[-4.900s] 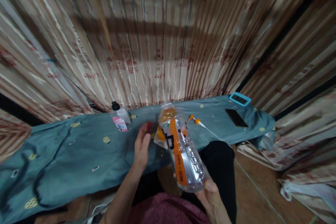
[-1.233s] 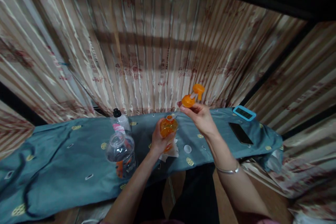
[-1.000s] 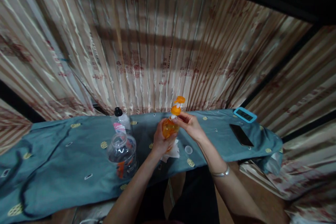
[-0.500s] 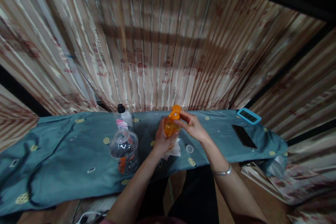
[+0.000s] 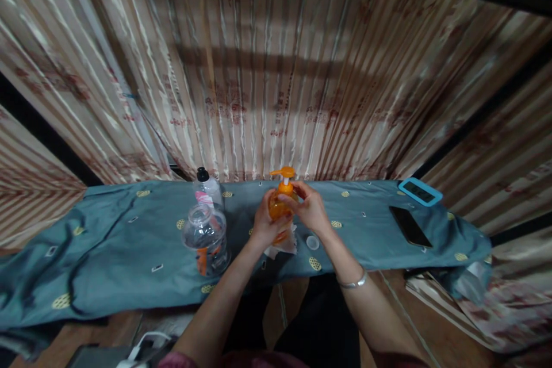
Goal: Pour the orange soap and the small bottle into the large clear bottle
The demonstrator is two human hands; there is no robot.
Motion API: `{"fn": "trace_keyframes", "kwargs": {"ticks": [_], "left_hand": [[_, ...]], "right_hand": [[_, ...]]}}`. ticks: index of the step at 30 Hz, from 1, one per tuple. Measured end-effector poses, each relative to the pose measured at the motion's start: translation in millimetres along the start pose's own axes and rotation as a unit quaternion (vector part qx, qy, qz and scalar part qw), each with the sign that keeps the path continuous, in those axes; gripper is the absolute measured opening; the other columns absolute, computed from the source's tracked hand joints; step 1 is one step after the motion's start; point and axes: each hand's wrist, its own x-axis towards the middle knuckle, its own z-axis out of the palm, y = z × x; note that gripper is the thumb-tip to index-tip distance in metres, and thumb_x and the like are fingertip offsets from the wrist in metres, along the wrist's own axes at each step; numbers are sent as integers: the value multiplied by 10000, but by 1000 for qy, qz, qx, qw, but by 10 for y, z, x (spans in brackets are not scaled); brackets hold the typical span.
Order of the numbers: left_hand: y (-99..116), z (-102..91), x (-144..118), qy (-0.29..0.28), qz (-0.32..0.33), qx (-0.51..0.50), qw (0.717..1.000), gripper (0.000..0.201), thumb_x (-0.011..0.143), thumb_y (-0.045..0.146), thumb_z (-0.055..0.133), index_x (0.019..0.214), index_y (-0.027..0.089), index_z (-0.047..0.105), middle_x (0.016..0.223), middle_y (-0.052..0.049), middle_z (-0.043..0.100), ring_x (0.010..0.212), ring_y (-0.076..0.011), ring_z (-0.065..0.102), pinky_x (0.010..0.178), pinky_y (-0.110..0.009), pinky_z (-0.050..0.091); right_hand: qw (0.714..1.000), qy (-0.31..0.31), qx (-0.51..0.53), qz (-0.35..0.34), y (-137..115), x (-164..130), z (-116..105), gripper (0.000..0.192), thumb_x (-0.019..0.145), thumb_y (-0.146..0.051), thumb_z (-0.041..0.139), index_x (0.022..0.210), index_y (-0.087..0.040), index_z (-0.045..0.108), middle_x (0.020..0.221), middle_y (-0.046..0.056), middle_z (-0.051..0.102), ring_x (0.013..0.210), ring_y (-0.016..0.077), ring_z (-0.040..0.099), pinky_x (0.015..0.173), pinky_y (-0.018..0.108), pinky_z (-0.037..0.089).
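An orange pump bottle (image 5: 280, 206) stands upright between my hands, its pump head pointing left. My left hand (image 5: 268, 223) is wrapped round the bottle's body from the left. At the collar just under the pump, my right hand (image 5: 307, 206) closes its fingers from the right. White tissue (image 5: 284, 244) lies beneath the bottle. A small round translucent cap (image 5: 313, 242) rests on the cloth, right of the tissue.
To the left stand a wide clear plastic bottle (image 5: 211, 244) and, behind it, a clear bottle with a black cap (image 5: 208, 188). A phone (image 5: 409, 226) and a blue-framed digital clock (image 5: 420, 192) lie at the right. Patterned curtain (image 5: 259, 69) hangs behind the table.
The pump head has turned so its nozzle now points left, and its white stem shows. My right hand has shifted slightly lower against the collar. The view has tilted a little.
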Motion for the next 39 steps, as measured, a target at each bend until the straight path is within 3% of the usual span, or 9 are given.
{"fn": "trace_keyframes", "kwargs": {"ticks": [3,6,13,17,20,26,32,37,39], "left_hand": [[14,-18,10,-14,2,-8,1000,633,706,324,720,1263,220,437,1234,-87,616,1108,-244,614,975,-423,487],[29,-22,13,-14,-14,-11,1000,646,703,326,737,1268,228,439,1229,-85,621,1105,-242,614,981,-425,482],[112,-9,-5,1,-43,-22,999,621,694,265,750,1244,232,462,1224,-79,630,1116,-237,619,1001,-415,478],[89,4,-17,-2,-46,-41,998,628,701,264,747,1255,263,449,1237,-68,617,1133,-234,608,1024,-444,463],[56,7,-19,4,-46,-41,998,650,688,289,760,1258,257,449,1242,-72,614,1137,-243,601,1027,-453,457],[96,-17,-23,-5,-39,-17,999,642,692,333,743,1257,216,462,1219,-88,619,1099,-255,610,978,-425,478],[69,-13,-20,-11,-18,-12,1000,625,713,343,730,1258,226,447,1209,-76,618,1096,-239,608,975,-413,483],[15,2,-13,-6,-11,-15,1000,641,705,333,730,1259,219,427,1229,-89,601,1112,-240,600,985,-420,480],[25,3,-10,-11,-14,-16,1000,621,708,331,727,1248,220,440,1236,-94,595,1119,-247,595,989,-427,475]], "right_hand": [[997,-65,44,-13,-14,80,-96,524,762,-481,708,1183,-220,536,1246,118,636,1171,242,603,1027,407,461],[992,-115,47,-20,-46,138,-150,412,798,-507,646,1081,-213,589,1157,104,679,1120,260,631,975,423,495],[1000,-3,-12,-14,-114,94,-37,370,729,-403,757,954,-220,527,979,91,671,964,296,653,928,509,469],[988,-141,53,-32,-120,171,-128,460,790,-438,688,1162,-229,515,1162,82,645,1117,234,613,987,405,474],[977,-198,68,-31,-87,226,-165,288,842,-485,612,975,-230,595,952,34,670,945,207,653,861,348,522],[999,-48,24,-4,-63,140,-51,373,713,-424,781,901,-221,532,897,39,661,844,214,639,799,354,495],[984,-166,66,3,-151,145,-160,424,783,-532,670,1072,-239,569,1108,62,670,1046,212,643,961,374,497],[998,-46,-24,26,-96,160,-133,480,656,-517,792,941,-193,580,961,108,686,921,289,659,901,508,497],[998,-54,-31,19,-93,157,-130,517,652,-505,799,998,-187,581,1022,118,681,969,287,652,939,502,482]]}}
